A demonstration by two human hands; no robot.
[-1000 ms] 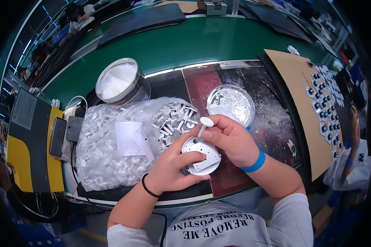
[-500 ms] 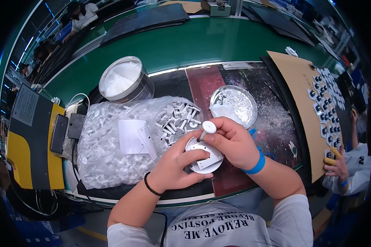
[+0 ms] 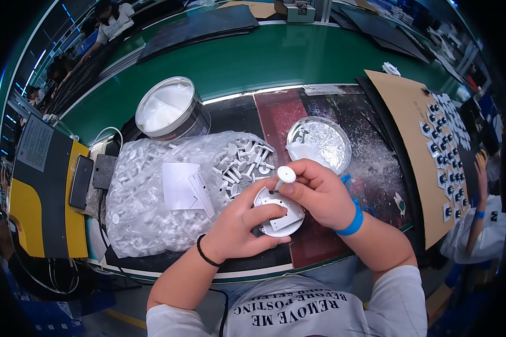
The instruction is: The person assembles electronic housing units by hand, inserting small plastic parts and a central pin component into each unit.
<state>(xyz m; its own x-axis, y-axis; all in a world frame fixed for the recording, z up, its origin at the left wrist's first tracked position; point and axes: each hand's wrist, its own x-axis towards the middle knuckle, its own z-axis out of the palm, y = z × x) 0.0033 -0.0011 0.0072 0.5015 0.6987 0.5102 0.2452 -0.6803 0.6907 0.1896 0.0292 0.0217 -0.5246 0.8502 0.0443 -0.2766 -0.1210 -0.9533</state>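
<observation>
My left hand (image 3: 244, 222) is closed round the edge of a round white plastic housing (image 3: 287, 224), with its index finger lying across the inner face. Between the thumb and fingers of my right hand (image 3: 317, 194) is a white plastic gear with a shaft (image 3: 287, 174). The gear's toothed disc faces up and its stem points down toward the top edge of the housing; whether the stem tip enters a hole there is hard to see. Left of my hands lies a clear plastic bag (image 3: 146, 196), open on its right side, with many similar white gears (image 3: 243, 163) showing.
Behind the bag stands a tub (image 3: 199, 121) with a white liner. A foil-like round dish (image 3: 337, 146) holds white grease-like material. Cardboard (image 3: 402, 146) at right carries rows of small parts. A yellow-grey machine (image 3: 50, 191) and phone (image 3: 81, 182) are at left. A co-worker's arm (image 3: 478, 213) is far right.
My hands, the housing and the gear are almost unmoved. At the far right, the co-worker's hand has drawn back from the cardboard's edge, and a small part now sits there.
</observation>
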